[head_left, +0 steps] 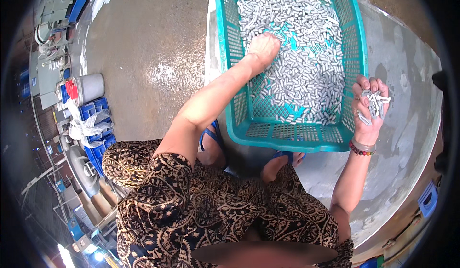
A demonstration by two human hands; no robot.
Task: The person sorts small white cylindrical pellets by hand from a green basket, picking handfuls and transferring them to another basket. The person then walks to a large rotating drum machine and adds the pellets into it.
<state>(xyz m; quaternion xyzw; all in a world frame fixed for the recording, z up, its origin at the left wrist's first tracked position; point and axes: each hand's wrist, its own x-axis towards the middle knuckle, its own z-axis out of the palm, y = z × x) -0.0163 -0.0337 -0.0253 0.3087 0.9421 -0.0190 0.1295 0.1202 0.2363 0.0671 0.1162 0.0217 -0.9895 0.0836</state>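
Note:
A green plastic basket (287, 146) with lattice walls stands in front of me. A layer of small, short grey metal pieces (314, 69) covers much of its floor, with green mesh showing in places. My left hand (264, 47) reaches into the left part, closed, its fingertips down among the pieces. Whatever it grips, if anything, is hidden. Just outside the basket's right wall, my right hand (367, 129) is turned palm up, fingers curled around several thin grey metal clips (375, 104) shaped like flat open loops. A beaded bracelet (362, 148) circles that wrist.
Under the basket lies a grey slab (397, 91) with a pale edge, on a wet brown floor (158, 43). To the left are a whitish bucket (91, 87), blue crates (96, 110) and a clear plastic bag (84, 129). My feet in blue sandals are at the basket's near side.

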